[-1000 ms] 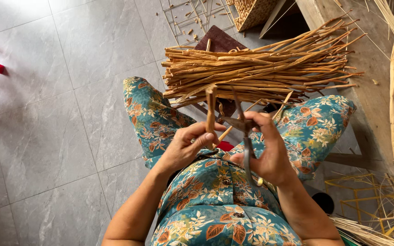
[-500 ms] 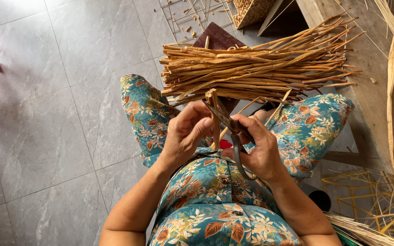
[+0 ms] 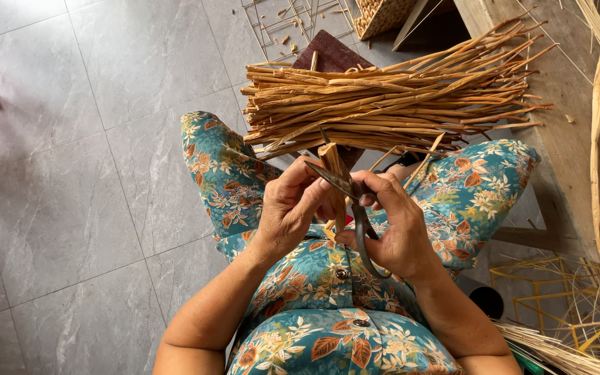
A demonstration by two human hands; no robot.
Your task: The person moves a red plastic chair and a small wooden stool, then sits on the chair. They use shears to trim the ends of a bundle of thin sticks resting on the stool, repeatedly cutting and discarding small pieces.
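Scissors (image 3: 355,208) now closed in on the reed strip (image 3: 332,167), compared to a moment back. Right hand (image 3: 397,229) gripping the handles, left hand (image 3: 293,205) pinching the strip upright over the lap, just below the big reed bundle (image 3: 383,104). Cut looks underway.

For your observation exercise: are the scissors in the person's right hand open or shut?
Open: the scissors in the right hand have blades spread around the strip held by the left hand.

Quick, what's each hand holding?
Left hand: closed on the short cane strips.
Right hand: closed on the scissors, blades at the strips.
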